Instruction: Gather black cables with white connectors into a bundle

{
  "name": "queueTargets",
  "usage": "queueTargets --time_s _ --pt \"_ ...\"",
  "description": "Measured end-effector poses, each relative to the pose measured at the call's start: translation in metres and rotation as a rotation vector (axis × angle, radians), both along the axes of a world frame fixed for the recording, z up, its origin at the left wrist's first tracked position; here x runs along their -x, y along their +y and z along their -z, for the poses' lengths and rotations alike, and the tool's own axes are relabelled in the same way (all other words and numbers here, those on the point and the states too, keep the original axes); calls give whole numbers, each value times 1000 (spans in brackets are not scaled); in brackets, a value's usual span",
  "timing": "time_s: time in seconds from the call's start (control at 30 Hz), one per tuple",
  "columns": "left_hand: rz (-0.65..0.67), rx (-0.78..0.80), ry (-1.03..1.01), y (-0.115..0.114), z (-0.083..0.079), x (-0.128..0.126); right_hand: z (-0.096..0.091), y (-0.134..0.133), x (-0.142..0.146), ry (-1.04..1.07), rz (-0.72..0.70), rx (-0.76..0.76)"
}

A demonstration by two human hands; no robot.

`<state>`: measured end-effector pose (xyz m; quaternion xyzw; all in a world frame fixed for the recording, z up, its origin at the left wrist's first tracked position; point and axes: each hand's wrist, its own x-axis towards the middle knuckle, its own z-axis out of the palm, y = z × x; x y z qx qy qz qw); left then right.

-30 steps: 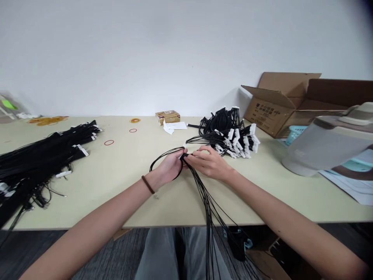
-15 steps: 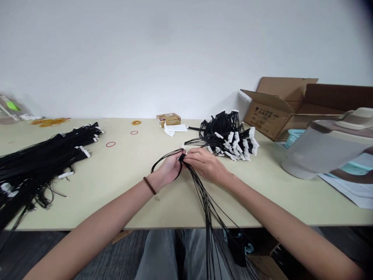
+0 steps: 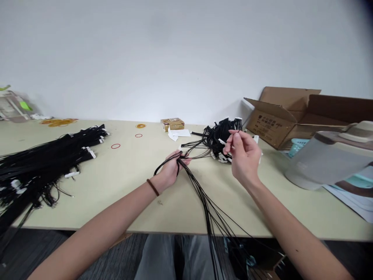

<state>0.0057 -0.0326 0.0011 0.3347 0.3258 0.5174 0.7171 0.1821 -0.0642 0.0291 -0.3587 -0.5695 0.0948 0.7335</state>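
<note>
My left hand (image 3: 171,168) is closed round a bunch of thin black cables (image 3: 204,198) at the middle of the table; the cables loop left of the fist and trail down over the table's front edge. My right hand (image 3: 243,155) is lifted above the table, its thumb and fingers pinched on the end of one thin black cable. Just behind it lies a pile of black cables with white connectors (image 3: 221,136).
A long heap of black cables (image 3: 43,163) covers the table's left side. Red rubber bands (image 3: 115,146), yellow bands (image 3: 58,122) and a small brown box (image 3: 172,124) lie further back. An open cardboard box (image 3: 291,112), a grey jug-like container (image 3: 323,159) and papers stand at the right.
My right hand has left the bunch in my left hand and risen to the right, toward the connector pile, pinching one cable. The left hand has stayed put.
</note>
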Motion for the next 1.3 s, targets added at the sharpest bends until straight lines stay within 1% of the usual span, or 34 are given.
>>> queueTargets --time_s 0.07,0.13,0.2,0.3,0.4,0.57,1.3 --pt "3 -47 -3 -1 1 -1 0 -2 1 -169 179 -81" --pt "7 -76 -4 -2 1 -2 3 -5 5 -417 309 -153" --pt "1 -89 -4 -2 2 -2 8 -6 10 -628 364 -216" --pt "-25 -100 -19 -1 1 -1 15 -7 14 -777 378 -280" --pt "-59 -98 -14 0 0 -1 19 -5 15 -818 371 -299" --pt "-51 -107 -1 0 0 -1 20 -4 14 -815 405 -313" --pt "-79 -103 -2 1 2 -4 26 -2 16 -882 376 -255"
